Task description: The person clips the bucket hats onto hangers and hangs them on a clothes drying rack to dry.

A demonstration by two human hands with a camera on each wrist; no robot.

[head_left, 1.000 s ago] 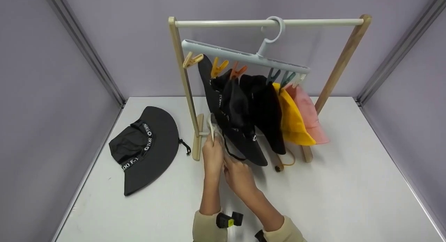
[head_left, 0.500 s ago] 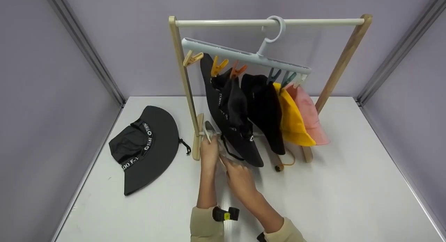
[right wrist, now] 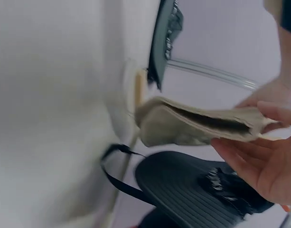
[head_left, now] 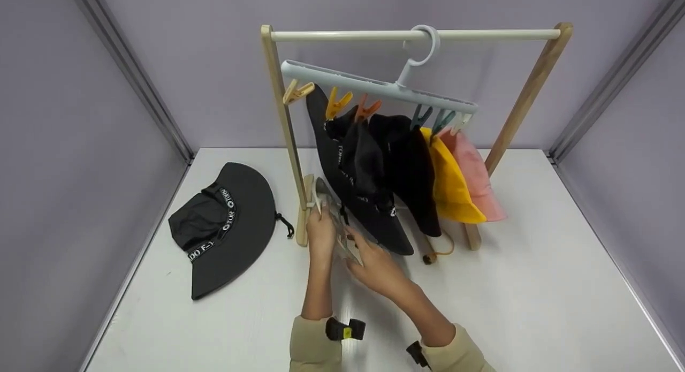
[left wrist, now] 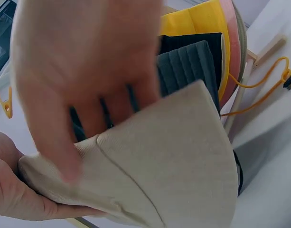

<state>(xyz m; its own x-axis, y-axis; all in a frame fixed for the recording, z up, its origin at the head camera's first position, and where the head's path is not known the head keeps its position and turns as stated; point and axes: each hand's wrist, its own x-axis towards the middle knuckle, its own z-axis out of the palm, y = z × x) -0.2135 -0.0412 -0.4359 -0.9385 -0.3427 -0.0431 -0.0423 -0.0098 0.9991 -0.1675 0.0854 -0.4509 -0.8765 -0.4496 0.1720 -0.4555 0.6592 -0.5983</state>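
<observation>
Both hands are on a beige folded bucket hat [left wrist: 169, 147], held low beside the left end of the rack. My left hand [head_left: 322, 233] grips one end of it, thumb along the cloth in the left wrist view. My right hand [head_left: 377, 265] pinches its near edge; in that view its fingers pass behind the cloth. The right wrist view shows a dark opening between the layers of the hat [right wrist: 173, 128]. Close to the right of the hands hangs a black wide-brimmed hat [head_left: 337, 168] with a chin cord, clipped by orange pegs.
A wooden rack [head_left: 514, 101] carries a tilted pale-blue clip hanger [head_left: 369, 85]. From it also hang a black hat [head_left: 409, 174], a yellow hat [head_left: 452, 184] and a pink hat [head_left: 473, 174]. An unused beige clip [head_left: 297, 92] is at the left end. Another black hat [head_left: 235, 227] lies on the table left.
My right hand has shifted slightly right and turned, drawing the near edge of the beige hat apart from my left hand. The left hand moved slightly left. The hanging hats swayed a little.
</observation>
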